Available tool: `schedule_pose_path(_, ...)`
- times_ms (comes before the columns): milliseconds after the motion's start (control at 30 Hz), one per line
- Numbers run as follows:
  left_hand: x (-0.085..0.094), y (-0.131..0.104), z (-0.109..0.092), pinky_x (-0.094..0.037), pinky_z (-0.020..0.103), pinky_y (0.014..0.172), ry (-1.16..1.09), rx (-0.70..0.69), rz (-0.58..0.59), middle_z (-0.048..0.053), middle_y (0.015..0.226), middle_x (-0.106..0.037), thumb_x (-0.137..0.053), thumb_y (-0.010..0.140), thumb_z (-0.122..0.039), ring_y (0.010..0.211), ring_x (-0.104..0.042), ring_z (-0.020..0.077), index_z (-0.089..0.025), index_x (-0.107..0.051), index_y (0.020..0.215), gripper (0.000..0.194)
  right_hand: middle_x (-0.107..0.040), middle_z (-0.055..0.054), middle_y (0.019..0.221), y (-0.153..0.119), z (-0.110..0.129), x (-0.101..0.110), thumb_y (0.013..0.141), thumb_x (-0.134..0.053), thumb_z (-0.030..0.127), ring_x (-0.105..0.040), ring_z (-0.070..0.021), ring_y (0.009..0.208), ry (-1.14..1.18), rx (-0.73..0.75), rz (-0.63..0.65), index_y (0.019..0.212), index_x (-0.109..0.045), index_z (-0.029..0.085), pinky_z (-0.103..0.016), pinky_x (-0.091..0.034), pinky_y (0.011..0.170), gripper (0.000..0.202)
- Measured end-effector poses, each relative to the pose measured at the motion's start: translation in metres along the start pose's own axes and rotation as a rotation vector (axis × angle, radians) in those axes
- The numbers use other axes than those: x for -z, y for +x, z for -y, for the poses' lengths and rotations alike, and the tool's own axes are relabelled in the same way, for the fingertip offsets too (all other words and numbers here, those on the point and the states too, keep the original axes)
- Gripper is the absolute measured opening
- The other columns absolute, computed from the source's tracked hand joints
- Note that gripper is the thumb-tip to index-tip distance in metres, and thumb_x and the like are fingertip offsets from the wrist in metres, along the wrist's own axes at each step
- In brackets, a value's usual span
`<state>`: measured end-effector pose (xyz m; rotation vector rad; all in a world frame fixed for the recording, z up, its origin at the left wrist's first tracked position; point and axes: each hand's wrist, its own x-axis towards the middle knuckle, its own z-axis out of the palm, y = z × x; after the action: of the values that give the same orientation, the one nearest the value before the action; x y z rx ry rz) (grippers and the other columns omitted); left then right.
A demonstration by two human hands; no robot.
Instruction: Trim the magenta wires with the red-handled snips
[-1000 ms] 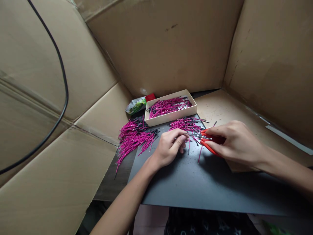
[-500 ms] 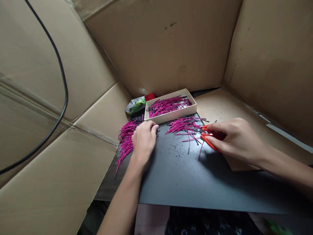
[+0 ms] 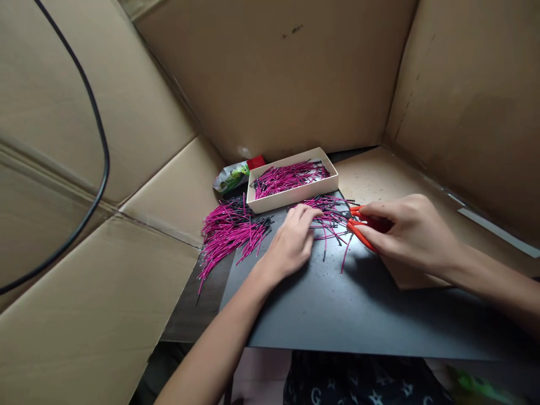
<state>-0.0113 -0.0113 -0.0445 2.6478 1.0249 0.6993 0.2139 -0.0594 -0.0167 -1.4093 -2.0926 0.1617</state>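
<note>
My right hand (image 3: pixel 403 233) is closed around red-handled cutters (image 3: pixel 361 226), whose dark tips point left over a pile of thin magenta wires with black ends (image 3: pixel 331 225). My left hand (image 3: pixel 293 239) is at the left side of this pile, close to the cutters' tips. Its fingers are curled together, and whatever lies between them is too small or hidden to name. Left of that hand a larger heap of the same magenta wires (image 3: pixel 228 233) spreads over the table. A single wire (image 3: pixel 346 254) lies just below the cutters.
Behind the piles stands a shallow pale box (image 3: pixel 291 198) holding many magenta wires. A green and red packet (image 3: pixel 234 175) lies at its left. Tall cardboard walls (image 3: pixel 278 79) enclose the dark table (image 3: pixel 320 315). A cardboard sheet (image 3: pixel 371 174) lies at right; a black cable (image 3: pixel 101 152) hangs left.
My left hand has moved right, from the left heap to the pile by the cutters, uncovering the heap's black wire ends. My right hand has stayed nearly in place with the cutters.
</note>
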Motion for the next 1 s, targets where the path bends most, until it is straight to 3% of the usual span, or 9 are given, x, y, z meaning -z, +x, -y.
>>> schedule_pose_path(133, -0.010, 0.006, -0.006, -0.046, 0.040, 0.086, 0.078, -0.011, 0.116, 0.010, 0.104, -0.055, -0.052, 0.091, -0.025, 0.096, -0.051, 0.0225, -0.015, -0.057, 0.100, 0.015, -0.063, -0.003, 0.058, 0.001, -0.001, 0.000, 0.084, -0.056, 0.034, -0.049, -0.0124, 0.050, -0.006, -0.005, -0.021, 0.082, -0.073, 0.016, -0.027, -0.033, 0.050, 0.025)
schedule_pose_path(267, -0.015, 0.012, -0.002, -0.046, 0.035, 0.077, 0.113, -0.050, 0.160, 0.008, 0.094, -0.056, -0.051, 0.091, -0.023, 0.087, -0.051, 0.0202, -0.015, -0.058, 0.086, 0.012, -0.066, -0.004, 0.062, 0.000, -0.004, -0.001, 0.082, -0.058, 0.034, -0.054, -0.0136, 0.052, 0.003, -0.002, -0.044, 0.084, -0.073, 0.016, -0.027, -0.035, 0.051, 0.024)
schedule_pose_path(433, -0.003, 0.009, 0.005, -0.045, 0.030, 0.071, -0.033, -0.013, 0.023, 0.006, 0.085, -0.061, -0.046, 0.091, -0.012, 0.078, -0.054, 0.0161, -0.014, -0.056, 0.086, 0.011, -0.063, -0.002, 0.059, 0.000, -0.004, -0.001, 0.082, -0.058, 0.033, -0.051, -0.0125, 0.050, 0.019, 0.011, -0.026, 0.083, -0.074, 0.017, -0.027, -0.034, 0.050, 0.023)
schedule_pose_path(567, 0.009, 0.002, 0.005, -0.045, 0.025, 0.065, -0.223, 0.170, -0.127, 0.002, 0.080, -0.064, -0.049, 0.089, -0.012, 0.068, -0.057, 0.0119, -0.016, -0.055, 0.092, 0.008, -0.058, 0.000, 0.054, 0.000, -0.003, 0.000, 0.080, -0.058, 0.032, -0.046, -0.0113, 0.048, 0.038, 0.025, -0.016, 0.078, -0.073, 0.018, -0.027, -0.031, 0.049, 0.019)
schedule_pose_path(733, 0.012, -0.005, 0.000, -0.041, 0.020, 0.052, -0.386, 0.259, -0.126, -0.002, 0.066, -0.058, -0.045, 0.096, -0.030, 0.052, -0.050, 0.0073, -0.017, -0.053, 0.092, 0.016, -0.059, 0.001, 0.055, -0.001, -0.003, -0.001, 0.078, -0.060, 0.033, -0.046, -0.0115, 0.049, 0.019, 0.016, 0.005, 0.083, -0.074, 0.020, -0.027, -0.031, 0.050, 0.019)
schedule_pose_path(1000, 0.009, -0.010, -0.004, -0.036, 0.016, 0.043, -0.480, 0.141, -0.061, -0.004, 0.058, -0.055, -0.044, 0.097, -0.032, 0.040, -0.044, 0.0040, -0.017, -0.054, 0.097, 0.019, -0.058, 0.001, 0.054, -0.002, 0.002, -0.002, 0.077, -0.059, 0.032, -0.046, -0.0111, 0.048, 0.021, 0.036, 0.007, 0.080, -0.073, 0.019, -0.027, -0.029, 0.049, 0.019)
